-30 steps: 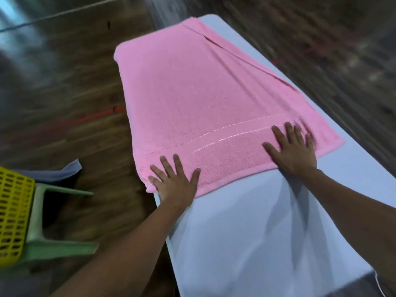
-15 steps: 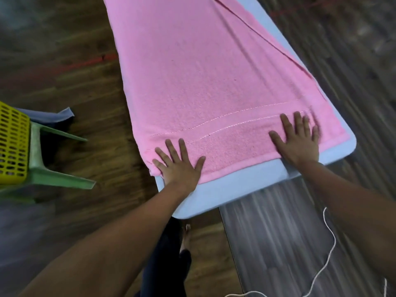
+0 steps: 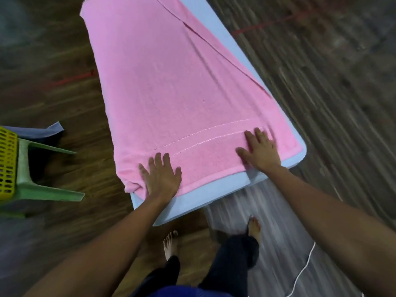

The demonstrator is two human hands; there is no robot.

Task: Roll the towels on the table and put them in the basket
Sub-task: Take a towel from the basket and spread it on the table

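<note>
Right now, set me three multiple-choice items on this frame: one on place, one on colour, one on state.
1. The basket stands: A left of the table; B on it; C behind the person.
2. The towel is: A blue; B pink; C white.
3. The left hand and right hand: A grip a roll; B hang idle; C press flat on the towel.

1 A: it shows at the frame's left edge, off the table.
2 B: it is pink all over.
3 C: straight fingers lie on its near end.
</note>
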